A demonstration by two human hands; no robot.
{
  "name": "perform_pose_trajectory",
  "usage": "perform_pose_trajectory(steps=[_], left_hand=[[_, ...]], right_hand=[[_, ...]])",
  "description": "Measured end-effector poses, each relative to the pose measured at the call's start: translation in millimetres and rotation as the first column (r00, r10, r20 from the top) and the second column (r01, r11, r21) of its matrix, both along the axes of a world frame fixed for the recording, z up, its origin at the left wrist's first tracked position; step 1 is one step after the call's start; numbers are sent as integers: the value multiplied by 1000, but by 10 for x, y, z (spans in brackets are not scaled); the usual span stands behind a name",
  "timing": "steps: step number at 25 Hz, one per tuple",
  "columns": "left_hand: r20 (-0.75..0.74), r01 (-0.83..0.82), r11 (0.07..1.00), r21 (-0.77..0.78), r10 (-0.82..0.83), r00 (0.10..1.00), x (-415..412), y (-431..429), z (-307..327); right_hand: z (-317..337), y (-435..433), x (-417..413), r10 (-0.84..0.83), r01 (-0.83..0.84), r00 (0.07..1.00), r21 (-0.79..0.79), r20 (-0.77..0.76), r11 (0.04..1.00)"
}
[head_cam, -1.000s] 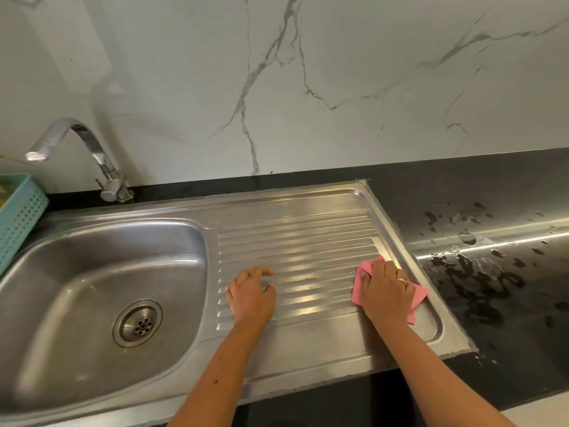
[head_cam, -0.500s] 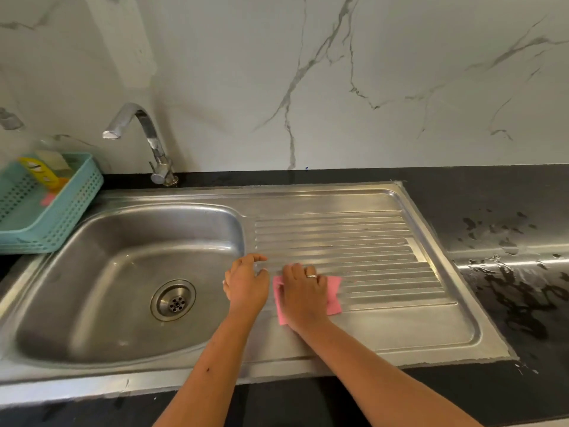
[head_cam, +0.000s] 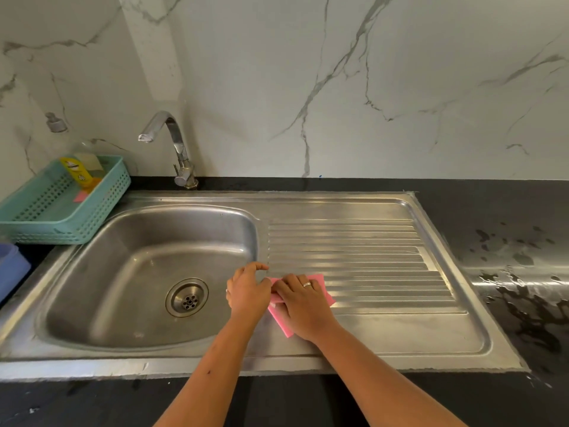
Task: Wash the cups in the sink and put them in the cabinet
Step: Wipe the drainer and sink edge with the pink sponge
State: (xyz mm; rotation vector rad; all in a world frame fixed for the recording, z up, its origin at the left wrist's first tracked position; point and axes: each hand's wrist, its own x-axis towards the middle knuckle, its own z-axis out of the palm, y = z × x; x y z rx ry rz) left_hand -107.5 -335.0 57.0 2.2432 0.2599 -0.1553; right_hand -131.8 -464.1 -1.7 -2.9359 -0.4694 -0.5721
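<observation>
Sink (head_cam: pixel 123 272) stainless steel, dull sheen, round drain (head_cam: pixel 187 298) in basin, ribbed drainboard (head_cam: pixel 354 257) at its 3 o'clock, your right hand (head_cam: pixel 303 306) flat, fingers straight, pressing pink cloth (head_cam: pixel 324 286) at drainboard's 9 o'clock edge, your left hand (head_cam: pixel 248 292) loosely curled, grasping nothing, just beside cloth

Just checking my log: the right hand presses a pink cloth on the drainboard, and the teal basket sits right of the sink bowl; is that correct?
Not quite: the head view shows the teal basket left of the sink bowl. The right hand does press the pink cloth on the drainboard.
</observation>
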Motion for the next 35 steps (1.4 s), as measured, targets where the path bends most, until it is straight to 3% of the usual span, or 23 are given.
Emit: perform_pose_trajectory(steps=[4,9,14,17,19,22,25,30,35], left_hand=[[19,63,998,30,-64,998,-128,-362,48],[41,153,987,40,-154,987,-364,-865,72],[18,226,968,104,-229,973,-606,-1189,113],[-18,257,957,131,-257,966,-696,-1310,111],[-22,288,947,140,-288,957,-757,-1368,89],[-5,290,947,141,-292,956,-781,-1362,56],[-3,241,961,135,-243,970,-757,-1253,45],[-10,79,987,141,-79,997,-647,-877,38],[-48,-54,981,185,64,997,-592,-374,37]], right_hand=[[30,-706,-187,-80,80,996,16,-44,997],[128,-1769,-540,-300,301,953,-27,36,953],[220,-2384,-761,-608,599,792,-124,-54,791],[342,-2367,-801,-736,718,641,-168,-219,675],[356,-2322,-841,-770,764,592,-138,-237,630],[312,-2278,-914,-748,732,625,-167,-223,661],[280,-2208,-919,-693,688,704,-93,-153,719],[224,-1601,-784,-482,539,819,125,-312,833],[243,-784,-564,-165,241,889,130,-426,962]])
